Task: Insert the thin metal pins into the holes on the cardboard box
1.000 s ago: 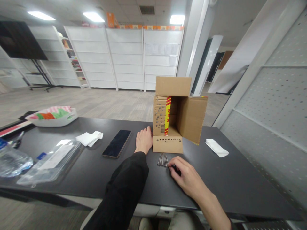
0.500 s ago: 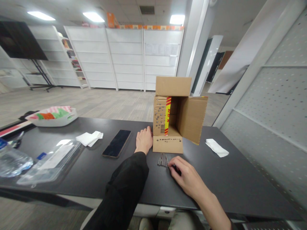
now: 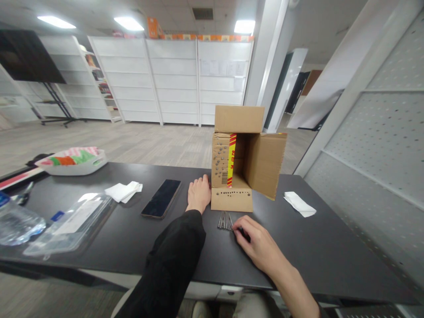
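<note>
A cardboard box (image 3: 220,154) stands on its side, its opening towards me and its flaps spread. My left hand (image 3: 198,194) rests on the table against the box's left side, fingers stretched forward and not wrapped around it. Several thin metal nails (image 3: 225,221) lie in a fanned row in front of the box's lower flap (image 3: 232,205), which has a row of small holes. At the right end of that row, my right hand (image 3: 253,240) is curled, thumb and fingertips pinched at a nail's near end. Round grey heads dot the box's left panel.
To the left are a phone (image 3: 161,198), folded tissues (image 3: 124,191), a clear plastic case (image 3: 74,225), a water bottle (image 3: 20,223) and a white basket (image 3: 73,163). Another tissue (image 3: 300,204) lies right of the box. A perforated panel (image 3: 374,154) borders the table's right side.
</note>
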The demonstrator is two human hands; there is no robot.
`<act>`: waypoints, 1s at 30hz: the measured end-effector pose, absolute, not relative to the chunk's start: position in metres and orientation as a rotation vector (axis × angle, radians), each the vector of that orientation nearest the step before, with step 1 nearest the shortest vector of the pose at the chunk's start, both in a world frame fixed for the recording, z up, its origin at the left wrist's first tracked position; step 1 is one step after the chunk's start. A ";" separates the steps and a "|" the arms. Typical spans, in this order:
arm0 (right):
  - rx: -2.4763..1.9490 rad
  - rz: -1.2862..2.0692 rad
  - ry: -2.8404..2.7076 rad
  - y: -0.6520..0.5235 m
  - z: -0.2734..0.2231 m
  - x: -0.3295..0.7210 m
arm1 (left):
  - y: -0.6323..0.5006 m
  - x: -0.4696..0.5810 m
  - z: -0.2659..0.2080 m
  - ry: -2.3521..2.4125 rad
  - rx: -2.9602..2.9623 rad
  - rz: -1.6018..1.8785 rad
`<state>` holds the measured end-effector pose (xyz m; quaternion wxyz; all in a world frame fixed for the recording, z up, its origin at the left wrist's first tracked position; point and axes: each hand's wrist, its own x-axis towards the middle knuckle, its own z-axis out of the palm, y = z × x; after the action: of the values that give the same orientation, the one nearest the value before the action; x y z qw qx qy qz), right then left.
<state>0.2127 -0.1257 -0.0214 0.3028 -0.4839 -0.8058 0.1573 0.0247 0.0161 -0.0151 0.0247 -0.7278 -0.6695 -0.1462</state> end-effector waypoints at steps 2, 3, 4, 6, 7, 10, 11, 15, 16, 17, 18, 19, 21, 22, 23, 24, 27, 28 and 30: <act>-1.278 0.414 -2.136 -0.126 -0.021 0.213 | 0.015 0.025 -0.014 -2.074 -2.253 -0.446; -1.276 0.414 -2.137 -0.125 -0.021 0.213 | 0.015 0.025 -0.013 -2.080 -2.255 -0.438; -1.275 0.415 -2.138 -0.125 -0.021 0.213 | 0.014 0.025 -0.012 -2.087 -2.256 -0.430; -1.282 0.420 -2.140 -0.125 -0.021 0.213 | 0.014 0.025 -0.011 -2.098 -2.258 -0.425; -1.287 0.424 -2.141 -0.125 -0.021 0.213 | 0.014 0.025 -0.011 -2.097 -2.261 -0.428; -1.295 0.435 -2.142 -0.125 -0.022 0.213 | 0.015 0.025 -0.013 -2.085 -2.266 -0.437; -1.294 0.435 -2.141 -0.125 -0.023 0.213 | 0.016 0.024 -0.014 -2.078 -2.265 -0.440; -1.286 0.435 -2.135 -0.124 -0.025 0.213 | 0.017 0.024 -0.017 -2.058 -2.255 -0.456; -1.285 0.436 -2.133 -0.124 -0.026 0.213 | 0.017 0.024 -0.017 -2.061 -2.255 -0.452; -1.284 0.437 -2.132 -0.124 -0.027 0.213 | 0.016 0.024 -0.016 -2.066 -2.255 -0.447; -1.283 0.438 -2.131 -0.124 -0.027 0.213 | 0.016 0.024 -0.015 -2.072 -2.255 -0.442; -1.283 0.438 -2.130 -0.123 -0.027 0.213 | 0.015 0.025 -0.014 -2.078 -2.256 -0.435; -1.284 0.439 -2.128 -0.123 -0.026 0.213 | 0.015 0.025 -0.013 -2.085 -2.256 -0.424; -1.284 0.440 -2.128 -0.123 -0.026 0.213 | 0.015 0.025 -0.012 -2.086 -2.256 -0.420; -1.285 0.441 -2.127 -0.123 -0.026 0.213 | 0.015 0.025 -0.012 -2.087 -2.254 -0.417; -1.286 0.442 -2.128 -0.124 -0.025 0.213 | 0.015 0.025 -0.012 -2.086 -2.253 -0.416; -1.294 0.452 -2.132 -0.124 -0.026 0.214 | 0.015 0.025 -0.014 -2.076 -2.254 -0.428; -1.297 0.459 -2.131 -0.124 -0.026 0.214 | 0.016 0.024 -0.014 -2.072 -2.255 -0.434; -1.301 0.472 -2.129 -0.123 -0.027 0.214 | 0.016 0.024 -0.015 -2.063 -2.257 -0.443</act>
<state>0.2135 -0.1231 -0.0269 0.2969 -0.4893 -0.8006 0.1774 0.0244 0.0160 -0.0148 0.0261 -0.7302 -0.6675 -0.1434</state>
